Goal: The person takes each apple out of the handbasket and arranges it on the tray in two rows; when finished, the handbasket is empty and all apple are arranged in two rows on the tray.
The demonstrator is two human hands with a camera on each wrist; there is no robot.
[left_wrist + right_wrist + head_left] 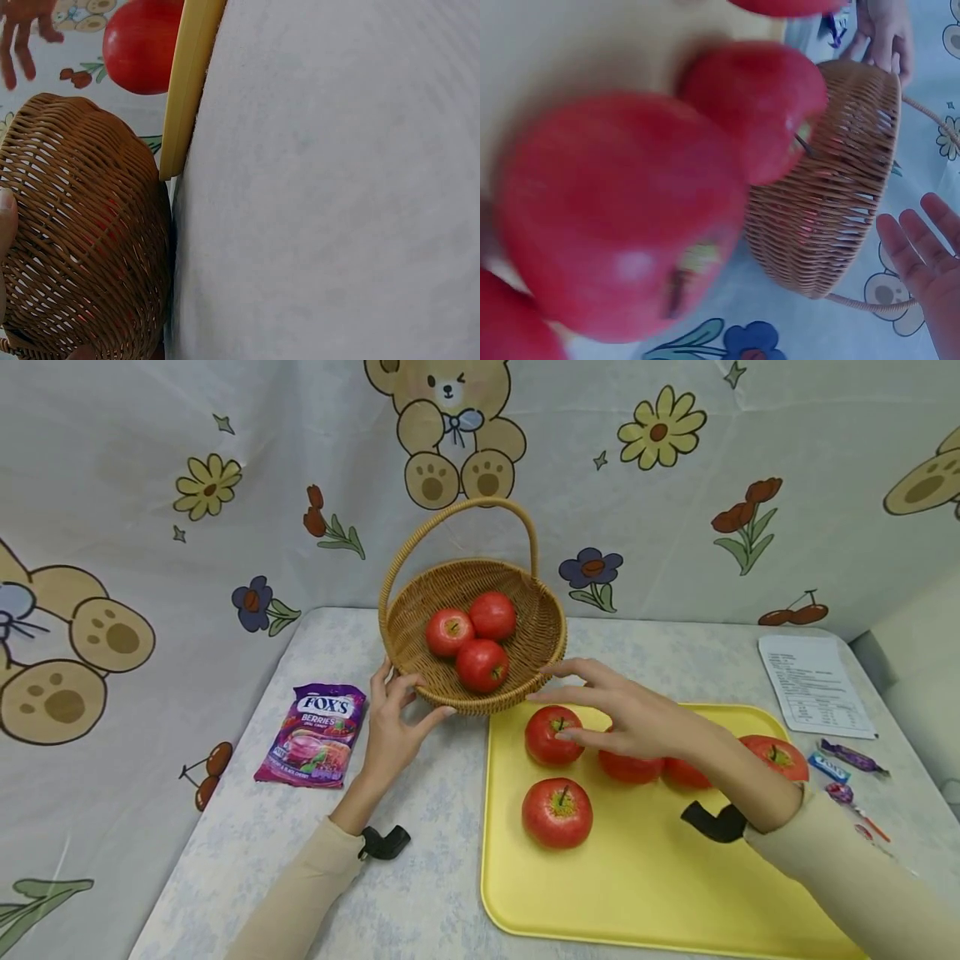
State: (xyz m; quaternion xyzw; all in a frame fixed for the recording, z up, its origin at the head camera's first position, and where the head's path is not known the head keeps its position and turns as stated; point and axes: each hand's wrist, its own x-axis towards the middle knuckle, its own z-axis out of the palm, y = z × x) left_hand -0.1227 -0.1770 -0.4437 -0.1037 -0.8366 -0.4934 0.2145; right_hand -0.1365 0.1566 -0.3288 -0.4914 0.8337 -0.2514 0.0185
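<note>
Right now left hand (393,722) cups basket (472,635) w/ 3 apples in; right hand (637,718) hovers slack, empty, over tray apple (553,735) beneath its fingertips. Clumsy grab could roll it off.

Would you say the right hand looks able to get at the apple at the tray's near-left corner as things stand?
Probably yes. The right hand hovers open over the yellow tray, empty, and the near-left apple sits alone with nothing lying between them.
</note>
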